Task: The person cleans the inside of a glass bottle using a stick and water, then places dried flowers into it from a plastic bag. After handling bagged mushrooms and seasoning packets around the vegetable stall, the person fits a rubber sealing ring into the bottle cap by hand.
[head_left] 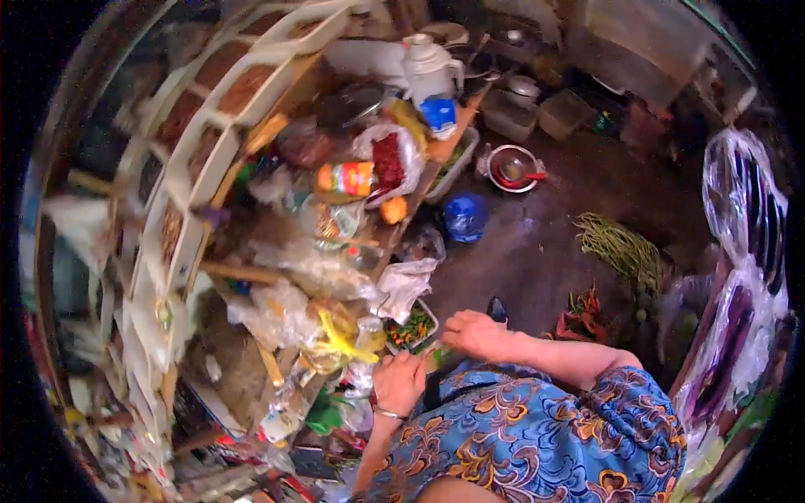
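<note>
My left hand (399, 384), with a bracelet at the wrist, is closed beside a small tray of green and red-orange chillies (410, 329). Across from it, my right hand (475, 334) has its fingers curled inward. A small green piece (435, 357) shows between the two hands; which hand grips it, if either, is hard to make out. A yellow plastic bag (348, 342) lies just left of my left hand. White cloth or plastic (407, 287) rests behind the tray.
On the left, a cluttered table holds plastic bags, an orange-labelled bottle (345, 179) and a white flask (428, 67). Long green beans (619, 248) and reddish chillies (584, 315) lie on the floor, with a blue bag (465, 216) and a metal bowl (513, 168) farther back.
</note>
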Tool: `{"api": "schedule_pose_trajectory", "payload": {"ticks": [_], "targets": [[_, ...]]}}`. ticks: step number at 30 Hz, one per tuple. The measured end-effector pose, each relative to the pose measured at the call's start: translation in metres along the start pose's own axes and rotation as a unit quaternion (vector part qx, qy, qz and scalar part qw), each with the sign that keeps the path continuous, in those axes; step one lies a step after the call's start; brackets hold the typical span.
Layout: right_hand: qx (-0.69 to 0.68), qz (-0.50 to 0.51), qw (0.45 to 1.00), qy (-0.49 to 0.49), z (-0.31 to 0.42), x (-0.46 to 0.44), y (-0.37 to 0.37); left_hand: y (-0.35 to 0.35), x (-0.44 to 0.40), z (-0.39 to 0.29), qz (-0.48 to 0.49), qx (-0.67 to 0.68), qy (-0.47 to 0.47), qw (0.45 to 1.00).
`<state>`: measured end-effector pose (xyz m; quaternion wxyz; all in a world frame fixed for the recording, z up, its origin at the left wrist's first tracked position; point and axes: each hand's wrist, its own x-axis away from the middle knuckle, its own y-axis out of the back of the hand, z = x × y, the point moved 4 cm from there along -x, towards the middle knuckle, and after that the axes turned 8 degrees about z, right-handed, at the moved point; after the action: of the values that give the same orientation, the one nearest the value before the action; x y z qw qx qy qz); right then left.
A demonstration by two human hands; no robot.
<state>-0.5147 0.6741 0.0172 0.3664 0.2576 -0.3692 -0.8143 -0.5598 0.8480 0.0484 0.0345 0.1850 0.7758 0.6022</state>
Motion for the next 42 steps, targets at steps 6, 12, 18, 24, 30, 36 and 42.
{"api": "schedule_pose_trajectory", "payload": {"ticks": [6,12,18,24,30,36,42], "targets": [[0.028,-0.059,0.995,-0.076,-0.083,0.061,0.071,0.005,-0.104,-0.075,0.008,-0.01,-0.073,0.997],[0.054,-0.117,0.98,-0.155,-0.128,0.119,0.122,0.006,-0.185,-0.136,0.018,-0.006,-0.164,0.986],[0.084,-0.237,0.929,-0.272,-0.155,0.18,0.154,0.004,-0.255,-0.201,0.036,0.013,-0.313,0.949],[0.033,-0.219,0.915,-0.338,-0.192,0.221,0.172,-0.015,-0.332,-0.249,0.093,-0.006,-0.405,0.909],[0.063,-0.186,0.888,-0.417,-0.273,0.234,0.212,-0.049,-0.43,-0.288,0.154,-0.042,-0.459,0.874],[-0.009,-0.132,0.92,-0.37,-0.381,0.204,0.28,-0.064,-0.539,-0.34,0.182,-0.12,-0.472,0.854],[-0.005,-0.243,0.896,-0.371,-0.475,0.213,0.352,-0.023,-0.648,-0.393,0.11,-0.003,-0.452,0.885]]}}
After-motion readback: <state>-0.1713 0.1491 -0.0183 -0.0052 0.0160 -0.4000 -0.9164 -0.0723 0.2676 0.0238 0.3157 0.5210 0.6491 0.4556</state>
